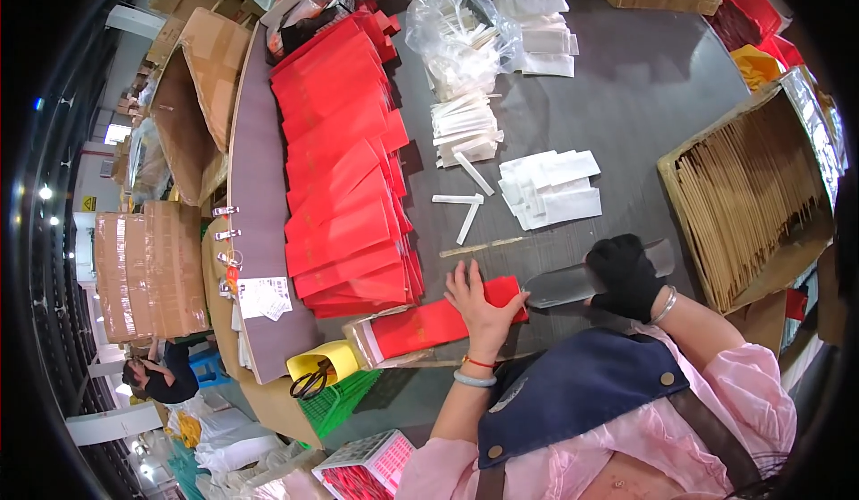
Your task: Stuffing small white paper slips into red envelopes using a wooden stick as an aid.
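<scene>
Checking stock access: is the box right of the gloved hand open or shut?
Open: the cardboard box has an uncovered mouth, exposing packed brown pieces.

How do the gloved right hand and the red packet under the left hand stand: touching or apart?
Apart: the head view shows sideways space between the gloved right hand and the red packet.

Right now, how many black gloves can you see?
1: a black glove on the right hand. The left hand, on a red packet, is bare. Others may be hidden.

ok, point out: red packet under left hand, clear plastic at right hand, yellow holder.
Red packet point(416, 326), head view, upper face.
Clear plastic point(557, 289), head view, left part.
Yellow holder point(345, 358), head view, outer wall.
</scene>
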{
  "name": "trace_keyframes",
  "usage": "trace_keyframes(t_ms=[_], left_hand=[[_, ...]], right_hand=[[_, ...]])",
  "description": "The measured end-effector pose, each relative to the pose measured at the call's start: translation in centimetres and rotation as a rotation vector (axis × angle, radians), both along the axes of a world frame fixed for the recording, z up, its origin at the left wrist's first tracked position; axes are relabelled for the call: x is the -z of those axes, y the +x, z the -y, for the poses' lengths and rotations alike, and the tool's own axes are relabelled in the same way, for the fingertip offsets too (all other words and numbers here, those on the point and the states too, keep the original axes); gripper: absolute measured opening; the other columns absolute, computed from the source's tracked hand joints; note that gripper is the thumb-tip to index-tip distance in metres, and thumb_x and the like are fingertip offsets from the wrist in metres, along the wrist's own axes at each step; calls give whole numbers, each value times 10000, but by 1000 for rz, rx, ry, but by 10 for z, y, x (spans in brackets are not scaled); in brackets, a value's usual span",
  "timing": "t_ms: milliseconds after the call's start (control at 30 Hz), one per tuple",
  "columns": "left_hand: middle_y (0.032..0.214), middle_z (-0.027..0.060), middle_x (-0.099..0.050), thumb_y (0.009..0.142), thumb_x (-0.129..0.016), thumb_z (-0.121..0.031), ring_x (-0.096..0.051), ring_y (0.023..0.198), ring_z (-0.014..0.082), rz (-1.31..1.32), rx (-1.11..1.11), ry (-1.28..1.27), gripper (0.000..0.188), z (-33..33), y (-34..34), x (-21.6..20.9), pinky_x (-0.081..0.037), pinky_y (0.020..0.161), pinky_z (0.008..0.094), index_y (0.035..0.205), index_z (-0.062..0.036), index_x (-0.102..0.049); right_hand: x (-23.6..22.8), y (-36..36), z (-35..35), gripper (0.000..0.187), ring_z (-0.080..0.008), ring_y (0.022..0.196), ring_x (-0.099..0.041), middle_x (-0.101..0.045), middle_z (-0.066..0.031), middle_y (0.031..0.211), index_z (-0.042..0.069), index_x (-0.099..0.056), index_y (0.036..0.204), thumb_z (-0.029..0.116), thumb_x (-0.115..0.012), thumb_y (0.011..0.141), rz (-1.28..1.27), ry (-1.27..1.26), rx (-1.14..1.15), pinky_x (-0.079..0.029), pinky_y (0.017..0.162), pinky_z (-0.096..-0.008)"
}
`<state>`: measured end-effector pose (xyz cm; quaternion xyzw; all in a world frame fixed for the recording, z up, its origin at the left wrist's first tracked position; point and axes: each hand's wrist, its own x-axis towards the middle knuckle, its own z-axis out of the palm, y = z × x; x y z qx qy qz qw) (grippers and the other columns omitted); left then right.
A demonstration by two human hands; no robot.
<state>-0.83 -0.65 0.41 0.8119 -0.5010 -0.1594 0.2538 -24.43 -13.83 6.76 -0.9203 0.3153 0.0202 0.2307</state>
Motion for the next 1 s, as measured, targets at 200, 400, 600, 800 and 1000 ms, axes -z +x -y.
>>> trace_keyframes(t_ms=[200,400,600,800,1000], left_hand=[[1391,212,-413,715,-826,-328,-360,1296,399,32,100,-89,806,13,4,4,-295,1089,488,1356,-2,-464],[918,89,-600,818,-692,-201,-562,876,331,224,35,-141,163,80,70,11,-438,755,456,938,-105,-636],[883,96,-594,862,-624,-124,-568,836,319,323,298,-184,37,92,48,0,-442,731,433,873,-95,-604],[935,104,-583,815,-672,-118,-554,881,305,196,440,-416,129,137,-33,-5,-438,750,428,921,-81,-609],[856,100,-599,756,-749,-138,-568,827,287,221,471,-356,237,138,-28,11,-432,763,408,955,-94,-629]], right_hand=[[36,48,-24,628,-307,1078,-554,-591,-128,1125,82,-603,1115,401,-798,610,243,-6,-43,-393,952,-461],[19,-34,24,468,-339,1003,-598,-636,-136,1047,81,-644,1058,206,-824,644,450,-182,355,-469,896,-430],[63,-231,31,319,-303,960,-640,-659,-151,1014,0,-634,1096,177,-706,841,334,-375,1068,-504,840,-358],[68,-247,29,280,-369,1005,-619,-647,-203,1054,-8,-646,1072,156,-648,846,84,-277,1048,-490,874,-408],[78,-244,23,344,-331,1097,-620,-658,-195,1148,-27,-627,1166,169,-635,883,21,-238,1093,-483,952,-379]])
